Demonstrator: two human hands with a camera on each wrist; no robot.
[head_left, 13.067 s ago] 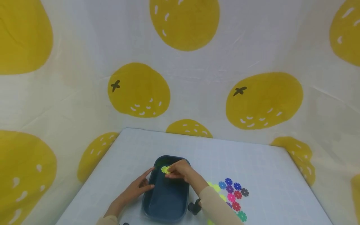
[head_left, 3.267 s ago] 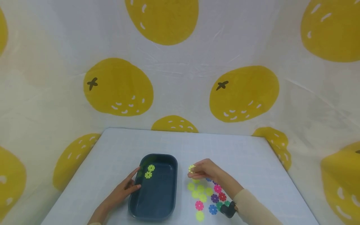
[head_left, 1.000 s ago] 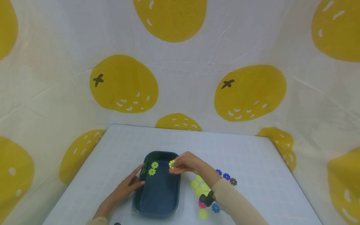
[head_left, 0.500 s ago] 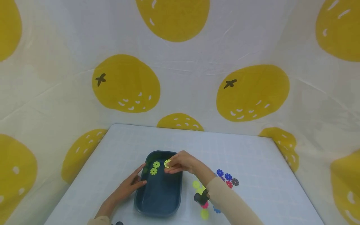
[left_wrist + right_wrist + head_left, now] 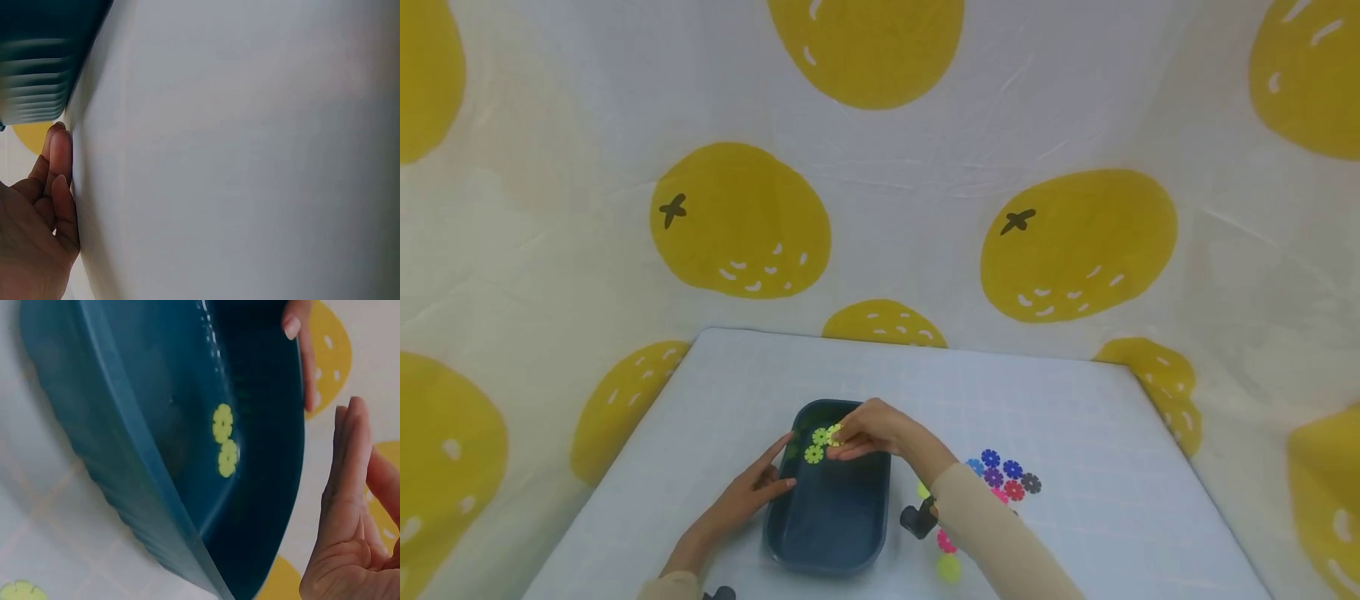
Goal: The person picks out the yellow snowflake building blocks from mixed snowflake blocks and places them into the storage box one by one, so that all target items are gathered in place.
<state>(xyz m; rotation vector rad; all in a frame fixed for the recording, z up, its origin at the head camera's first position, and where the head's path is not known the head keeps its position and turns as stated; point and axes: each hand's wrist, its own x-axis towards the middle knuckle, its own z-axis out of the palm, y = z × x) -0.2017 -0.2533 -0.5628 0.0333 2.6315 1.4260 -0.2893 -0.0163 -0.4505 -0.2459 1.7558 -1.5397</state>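
We lose part of the loose disc pile [image 5: 992, 476] behind the right sleeve [image 5: 1000, 533]; fingertips partly mask the held yellow disc [image 5: 832, 434]. Right hand [image 5: 877, 428] pinches it over the tray [image 5: 827, 529], near two yellow discs [image 5: 814, 454] inside. Left hand [image 5: 751, 490], fingers loosely extended, touches the tray's rim.

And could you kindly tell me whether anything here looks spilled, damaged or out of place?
Nothing stands out: the tray sits upright on the table with two yellow-green pieces whole inside, and the right hand pinches a third piece over it.
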